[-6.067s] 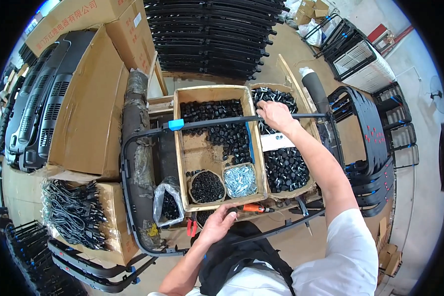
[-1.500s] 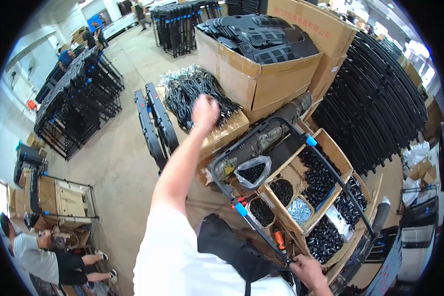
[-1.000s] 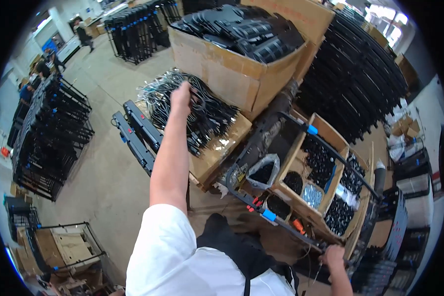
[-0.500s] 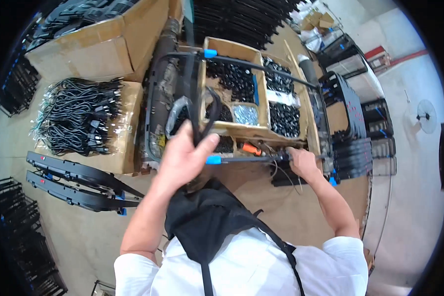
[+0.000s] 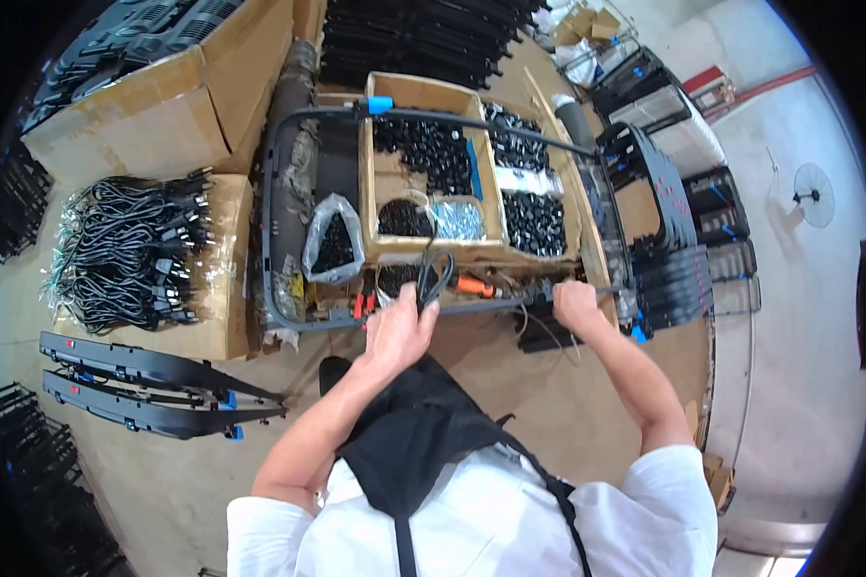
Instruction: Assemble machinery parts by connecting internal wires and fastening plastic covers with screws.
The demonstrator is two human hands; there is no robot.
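Note:
My left hand (image 5: 401,332) is closed on a looped black cable (image 5: 438,279), whose upper part rises over the parts bins. It is at the near bar of a large black frame (image 5: 268,221) lying across the bench. My right hand (image 5: 575,303) is closed at the same bar, farther right; whatever is inside its fingers is hidden. A dark fitting (image 5: 539,289) shows just left of it, and a thin pale wire (image 5: 551,338) hangs below. Between the hands lies an orange-handled tool (image 5: 475,287). Red-handled pliers (image 5: 361,306) rest left of my left hand.
A wooden tray (image 5: 368,173) holds small black parts and clear-blue packets. Beside it is a plastic bag (image 5: 354,252) of black pieces. Bundled cables (image 5: 130,255) lie on a carton at left, above curved black panels (image 5: 135,413). More black frames (image 5: 678,279) stack at right.
My left hand has moved right and down along the near bar with the cable, which was blurred and raised higher. My right hand has shifted slightly left and up, staying at the bar.

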